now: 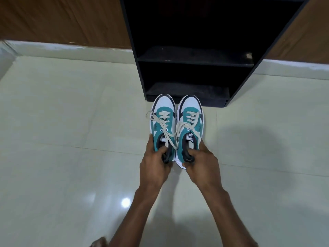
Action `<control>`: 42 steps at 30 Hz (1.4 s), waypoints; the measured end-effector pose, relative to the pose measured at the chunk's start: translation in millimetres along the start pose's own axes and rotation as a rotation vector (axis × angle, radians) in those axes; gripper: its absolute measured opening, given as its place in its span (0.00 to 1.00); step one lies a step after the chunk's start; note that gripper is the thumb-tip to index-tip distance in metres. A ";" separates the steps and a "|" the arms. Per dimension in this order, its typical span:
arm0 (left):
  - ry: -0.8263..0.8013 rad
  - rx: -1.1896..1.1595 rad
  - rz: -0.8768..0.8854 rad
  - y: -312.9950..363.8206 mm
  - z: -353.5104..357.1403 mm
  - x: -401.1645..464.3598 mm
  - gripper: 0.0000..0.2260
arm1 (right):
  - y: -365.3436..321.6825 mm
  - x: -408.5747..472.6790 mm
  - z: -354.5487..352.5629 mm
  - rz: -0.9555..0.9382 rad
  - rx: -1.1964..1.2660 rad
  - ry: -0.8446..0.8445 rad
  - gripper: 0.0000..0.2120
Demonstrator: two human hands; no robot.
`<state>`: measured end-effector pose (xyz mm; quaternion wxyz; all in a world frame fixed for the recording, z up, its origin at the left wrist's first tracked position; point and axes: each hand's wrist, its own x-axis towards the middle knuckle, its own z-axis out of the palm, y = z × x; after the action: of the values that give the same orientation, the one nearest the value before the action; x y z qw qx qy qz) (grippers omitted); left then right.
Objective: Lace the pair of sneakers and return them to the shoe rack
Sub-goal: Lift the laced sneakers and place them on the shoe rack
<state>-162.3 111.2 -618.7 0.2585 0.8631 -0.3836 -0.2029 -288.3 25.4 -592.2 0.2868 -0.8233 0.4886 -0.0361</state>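
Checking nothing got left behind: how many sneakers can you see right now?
2. The left sneaker is gripped at its heel by the left hand; the right sneaker by the right hand, toes toward the shoe rack.

left hand (154, 163): fingers curled, gripping | right hand (203, 162): same

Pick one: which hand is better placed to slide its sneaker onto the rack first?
Marginally the right hand: its sneaker points straight at the open bottom shelf. The left hand's sneaker sits nearer the black rack's left wall. Both grip heels equally.
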 end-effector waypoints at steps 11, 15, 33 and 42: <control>-0.002 -0.010 -0.046 175.8 -198.5 -59.8 0.18 | -116.6 -69.7 -229.4 -0.036 -0.030 -0.033 0.23; 0.046 -0.021 -0.033 223.8 -242.8 -48.0 0.16 | -141.1 -59.0 -288.6 -0.078 -0.043 -0.010 0.22; -0.037 -0.026 0.049 244.1 -297.5 189.8 0.21 | -216.5 159.2 -319.6 -0.017 -0.109 0.014 0.29; -0.212 0.115 0.065 248.1 -332.9 231.3 0.31 | -238.3 186.8 -341.6 0.039 -0.100 -0.038 0.22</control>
<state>26.3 -111.5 -243.5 0.1727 0.8374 -0.4474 -0.2622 -120.4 -192.7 -228.0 0.2553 -0.8274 0.5001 0.0097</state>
